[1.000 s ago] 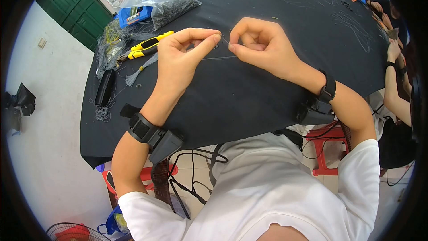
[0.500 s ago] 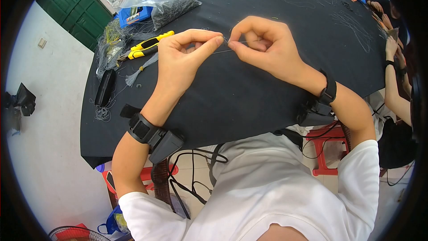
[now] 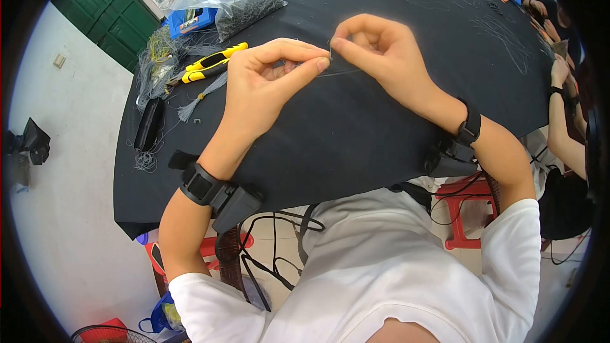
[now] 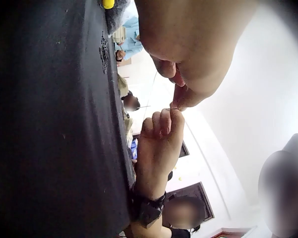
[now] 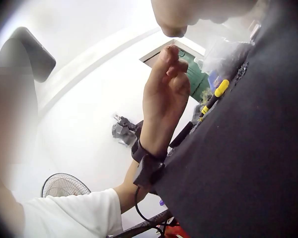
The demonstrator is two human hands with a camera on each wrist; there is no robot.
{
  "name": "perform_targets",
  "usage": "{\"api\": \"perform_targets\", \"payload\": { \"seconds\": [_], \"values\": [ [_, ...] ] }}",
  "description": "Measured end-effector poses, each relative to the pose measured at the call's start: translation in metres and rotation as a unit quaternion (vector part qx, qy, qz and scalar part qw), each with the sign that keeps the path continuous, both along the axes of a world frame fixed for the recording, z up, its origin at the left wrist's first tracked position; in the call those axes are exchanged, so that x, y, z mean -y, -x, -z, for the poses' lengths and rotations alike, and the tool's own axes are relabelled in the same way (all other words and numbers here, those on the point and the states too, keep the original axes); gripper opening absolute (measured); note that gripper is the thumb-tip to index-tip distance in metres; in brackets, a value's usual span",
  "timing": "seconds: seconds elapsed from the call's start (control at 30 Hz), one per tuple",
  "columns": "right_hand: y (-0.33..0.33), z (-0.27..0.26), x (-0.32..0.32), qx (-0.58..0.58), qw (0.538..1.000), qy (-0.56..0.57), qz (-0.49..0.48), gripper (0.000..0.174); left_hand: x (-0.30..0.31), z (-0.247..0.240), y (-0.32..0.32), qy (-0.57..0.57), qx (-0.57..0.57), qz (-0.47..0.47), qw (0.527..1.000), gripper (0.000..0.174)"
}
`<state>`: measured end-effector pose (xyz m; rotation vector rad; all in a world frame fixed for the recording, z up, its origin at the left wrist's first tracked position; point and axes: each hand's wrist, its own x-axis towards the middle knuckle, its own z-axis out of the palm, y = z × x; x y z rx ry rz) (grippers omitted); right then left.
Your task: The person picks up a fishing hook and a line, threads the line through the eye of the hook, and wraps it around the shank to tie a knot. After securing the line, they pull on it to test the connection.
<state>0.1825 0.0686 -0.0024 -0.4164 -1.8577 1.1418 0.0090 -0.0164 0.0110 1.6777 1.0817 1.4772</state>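
Observation:
Above the black cloth, the left hand (image 3: 264, 86) pinches a thin clear line (image 3: 340, 73) between thumb and index fingertips. Close by on its right, the right hand (image 3: 391, 57) has thumb and index fingertips pinched together, with a short piece of line between the two hands. In the left wrist view the right hand (image 4: 159, 144) meets the left hand (image 4: 193, 54) at the fingertips, a fine line showing there. The right wrist view shows the left hand (image 5: 166, 96) below the right hand (image 5: 201, 12). What the fingertips cover is hidden.
Yellow-black pliers (image 3: 213, 63), a tied line bundle (image 3: 202, 98), a black case (image 3: 149, 125) and tangled line (image 3: 152, 70) lie left on the table (image 3: 305, 152). A plastic bag (image 3: 244, 9) stands behind. Other people's hands (image 3: 559, 73) are at the right edge.
The right hand has moved up and slightly right. The left hand's fingertips have shifted right, and the line between the hands now stands nearly upright.

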Motion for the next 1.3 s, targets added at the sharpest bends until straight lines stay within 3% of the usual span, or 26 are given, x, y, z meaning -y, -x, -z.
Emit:
{"api": "perform_targets", "payload": {
  "seconds": [0.2,0.33,0.63,1.1,1.3],
  "values": [
    [0.004,0.007,0.004,0.022,0.982,0.152,-0.108,0.014,-0.002,0.004,0.002,0.006,0.037,0.008,0.999,0.011],
    [0.004,0.006,0.010,0.030,0.979,0.157,-0.123,0.008,0.000,0.002,0.000,0.059,0.098,-0.003,0.993,0.016],
    [0.001,0.002,0.025,0.032,0.992,-0.087,-0.081,0.008,-0.001,0.004,-0.004,0.079,0.133,-0.010,0.988,0.015],
    [-0.004,-0.015,0.000,-0.010,0.984,-0.178,-0.005,0.008,-0.001,0.006,-0.008,0.055,0.041,0.002,0.998,0.011],
    [-0.004,-0.011,-0.010,0.025,0.989,-0.146,-0.005,0.010,0.000,0.003,-0.008,0.034,0.022,0.004,0.999,0.011]
  ]
}}
